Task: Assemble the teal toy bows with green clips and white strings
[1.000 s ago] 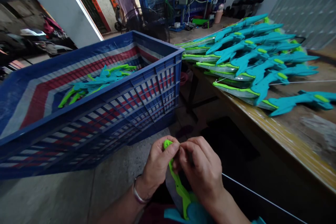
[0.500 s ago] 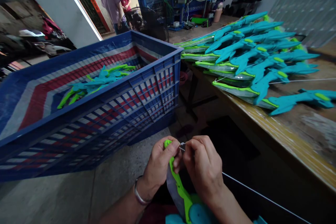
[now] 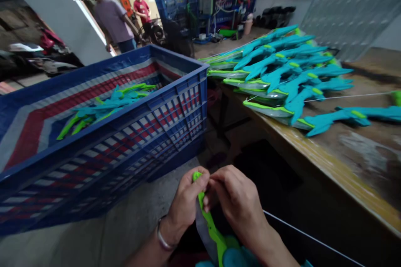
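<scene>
My left hand (image 3: 184, 198), a band at its wrist, is closed round the upper end of a green and teal plastic piece (image 3: 210, 226), which looks like a toy bow. A pale translucent strip runs along the green edge. Fingers pinched, my right hand (image 3: 239, 198) meets the left one at the green tip. From behind it a white string (image 3: 308, 235) stretches down to the right. Where the string reaches the tip, my fingers hide it. Lower down, the teal part of the piece (image 3: 234, 256) lies near my lap.
On the left stands a large blue crate (image 3: 150, 127) with a striped lining and similar pieces (image 3: 109, 104) inside. More teal and green pieces (image 3: 282, 71) lie stacked on the table (image 3: 328, 158) to the right. Two people (image 3: 114, 21) are at the back.
The camera view has shifted a little. My right fingers have come closer to the left hand, and the knotted bit of string between them is now covered. One person in the background has moved.
</scene>
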`<state>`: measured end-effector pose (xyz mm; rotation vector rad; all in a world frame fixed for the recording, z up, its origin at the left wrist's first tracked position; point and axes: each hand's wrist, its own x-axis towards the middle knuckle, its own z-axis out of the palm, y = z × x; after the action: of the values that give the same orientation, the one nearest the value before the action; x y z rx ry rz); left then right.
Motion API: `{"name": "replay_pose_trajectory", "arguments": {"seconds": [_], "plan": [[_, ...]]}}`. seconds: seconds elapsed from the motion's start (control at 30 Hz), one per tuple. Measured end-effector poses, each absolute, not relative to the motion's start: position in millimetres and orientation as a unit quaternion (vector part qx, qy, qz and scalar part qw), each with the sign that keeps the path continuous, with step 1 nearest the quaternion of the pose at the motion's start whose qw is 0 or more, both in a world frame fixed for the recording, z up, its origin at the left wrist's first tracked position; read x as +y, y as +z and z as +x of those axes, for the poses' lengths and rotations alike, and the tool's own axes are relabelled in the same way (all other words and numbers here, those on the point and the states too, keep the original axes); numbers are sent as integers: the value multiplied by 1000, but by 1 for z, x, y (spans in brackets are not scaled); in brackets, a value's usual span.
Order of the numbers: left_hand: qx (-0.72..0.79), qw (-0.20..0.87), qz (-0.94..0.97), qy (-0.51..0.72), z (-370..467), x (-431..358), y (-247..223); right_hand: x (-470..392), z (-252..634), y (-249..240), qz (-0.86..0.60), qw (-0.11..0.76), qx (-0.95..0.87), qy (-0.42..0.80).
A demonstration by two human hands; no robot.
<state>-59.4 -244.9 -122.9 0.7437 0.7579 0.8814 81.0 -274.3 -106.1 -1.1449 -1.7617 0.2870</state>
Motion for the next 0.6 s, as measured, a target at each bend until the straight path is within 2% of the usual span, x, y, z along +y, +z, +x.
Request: {"name": "replay_pose_trajectory", "arguments": {"seconds": [0.13, 0.3, 0.6], "plan": [[341, 771, 365, 395, -56, -241, -126, -288, 92, -105, -497, 421, -759, 8], [242, 804, 393, 376, -44, -236, -128, -304, 94, -98, -515, 383, -760, -106], [126, 818, 424, 369, -28, -226, -121, -301, 93, -83, -477, 446, -725, -219]]}}
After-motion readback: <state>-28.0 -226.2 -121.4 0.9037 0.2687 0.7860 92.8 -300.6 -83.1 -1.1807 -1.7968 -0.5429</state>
